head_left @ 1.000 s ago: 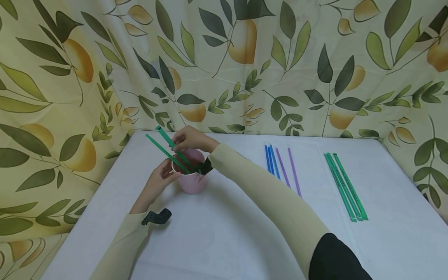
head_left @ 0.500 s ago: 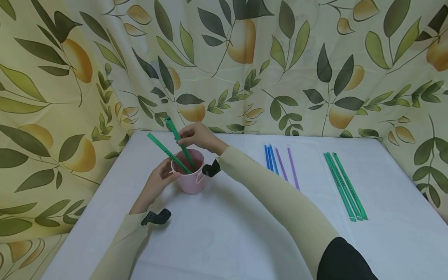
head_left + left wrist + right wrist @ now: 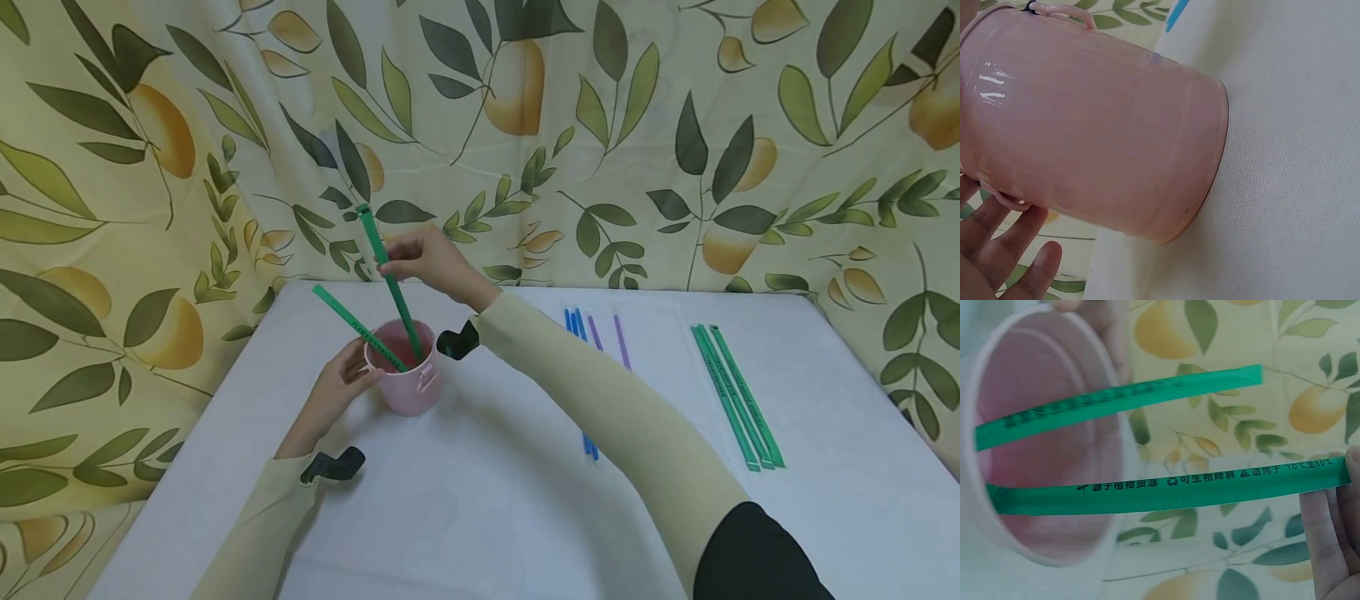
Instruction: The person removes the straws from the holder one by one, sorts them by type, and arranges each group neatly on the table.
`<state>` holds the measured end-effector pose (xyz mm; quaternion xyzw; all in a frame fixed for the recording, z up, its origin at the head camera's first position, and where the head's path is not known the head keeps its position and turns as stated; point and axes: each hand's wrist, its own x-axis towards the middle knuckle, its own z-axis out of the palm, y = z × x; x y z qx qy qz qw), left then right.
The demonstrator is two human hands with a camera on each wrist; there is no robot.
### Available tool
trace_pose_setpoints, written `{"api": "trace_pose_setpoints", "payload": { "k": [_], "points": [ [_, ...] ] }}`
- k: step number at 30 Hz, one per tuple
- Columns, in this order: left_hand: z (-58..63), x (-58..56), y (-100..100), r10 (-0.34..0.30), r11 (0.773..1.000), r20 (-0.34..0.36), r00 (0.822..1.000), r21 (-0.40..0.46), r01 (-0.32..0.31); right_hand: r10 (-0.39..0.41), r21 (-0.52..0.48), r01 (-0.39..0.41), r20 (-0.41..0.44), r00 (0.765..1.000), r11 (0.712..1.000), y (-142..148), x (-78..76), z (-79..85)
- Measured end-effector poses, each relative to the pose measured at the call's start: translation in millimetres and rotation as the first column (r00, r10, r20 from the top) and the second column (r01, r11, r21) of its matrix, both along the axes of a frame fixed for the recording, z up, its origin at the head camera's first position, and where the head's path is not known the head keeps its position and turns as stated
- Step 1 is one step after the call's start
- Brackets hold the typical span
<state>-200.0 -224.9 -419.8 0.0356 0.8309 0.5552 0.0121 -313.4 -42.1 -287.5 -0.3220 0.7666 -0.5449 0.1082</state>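
Note:
A small pink bucket point(image 3: 408, 395) with looped side handles stands on the white table, towards its far left. My left hand point(image 3: 335, 392) holds it at the rim, fingers behind and thumb in front; the left wrist view shows the bucket's side point(image 3: 1104, 125) close up. My right hand point(image 3: 431, 260) pinches a green-wrapped straw point(image 3: 1179, 490) near its upper part, above the bucket. That straw's lower end is still inside the bucket. A second green-wrapped straw point(image 3: 360, 327) leans in the bucket against the left of the rim, its bottom hidden.
Three green-wrapped straws point(image 3: 738, 398) lie side by side at the right of the table. Several blue straws point(image 3: 576, 321) and purple straws point(image 3: 622, 342) lie nearer the middle, partly behind my right sleeve. A fruit-patterned curtain point(image 3: 525, 200) hangs behind the table's far edge.
My right hand has risen and moved slightly right, drawing its straw upwards and more upright. The other straw stays leaning in the bucket. My left hand keeps its hold on the rim.

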Motion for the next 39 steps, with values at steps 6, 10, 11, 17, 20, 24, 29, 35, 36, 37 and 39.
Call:
{"api": "trace_pose_setpoints", "payload": {
  "k": [6, 10, 11, 17, 20, 24, 29, 35, 36, 37, 39],
  "points": [
    [0.7, 0.1, -0.2, -0.003, 1.0, -0.003, 1.0, 0.004, 0.003, 0.01, -0.021, -0.01, -0.022, 1.0, 1.0, -1.1, -2.1, 21.3],
    [1.7, 0.1, 0.4, -0.009, 1.0, -0.006, 1.0, 0.012, 0.009, 0.007, -0.026, -0.008, -0.036, 0.999, 1.0, -1.2, -2.2, 33.4],
    [2.0, 0.1, 0.4, -0.009, 1.0, -0.005, 1.0, 0.011, 0.009, 0.006, -0.027, -0.007, -0.044, 0.999, 1.0, -0.7, -1.9, 36.2],
    [2.1, -0.2, 0.2, -0.012, 1.0, -0.006, 1.0, 0.002, 0.012, -0.017, 0.002, 0.018, -0.079, 0.997, 1.0, 4.5, -1.0, 50.0],
    [1.5, -0.6, -0.4, -0.011, 1.0, -0.007, 1.0, 0.003, 0.011, -0.018, 0.002, 0.018, -0.09, 0.996, 1.0, 8.6, -0.9, 54.8],
    [0.7, -1.1, -0.8, -0.008, 1.0, -0.006, 1.0, 0.005, 0.008, -0.009, -0.002, 0.008, -0.096, 0.995, 1.0, 15.9, -2.3, 56.6],
    [-0.5, -1.2, -0.9, -0.001, 1.0, 0.003, 1.0, -0.003, 0.001, -0.009, 0.027, 0.012, -0.121, 0.993, 1.0, 28.6, -3.2, 53.1],
    [0.0, -0.4, -1.1, -0.011, 1.0, -0.005, 1.0, 0.006, 0.011, -0.023, 0.036, 0.026, -0.084, 0.996, 0.999, 46.1, 0.5, 43.0],
    [0.2, -0.3, -1.1, -0.012, 1.0, -0.005, 1.0, 0.01, 0.012, -0.028, 0.041, 0.031, -0.072, 0.997, 0.999, 49.1, 1.0, 40.4],
    [0.4, -0.1, -0.9, -0.012, 1.0, -0.003, 1.0, 0.01, 0.012, -0.03, 0.045, 0.033, -0.062, 0.998, 0.998, 51.9, 1.6, 37.8],
    [0.7, 0.4, -0.8, -0.01, 1.0, -0.001, 1.0, 0.012, 0.01, -0.033, 0.055, 0.036, -0.051, 0.998, 0.998, 57.5, 2.7, 33.0]
  ]
}}
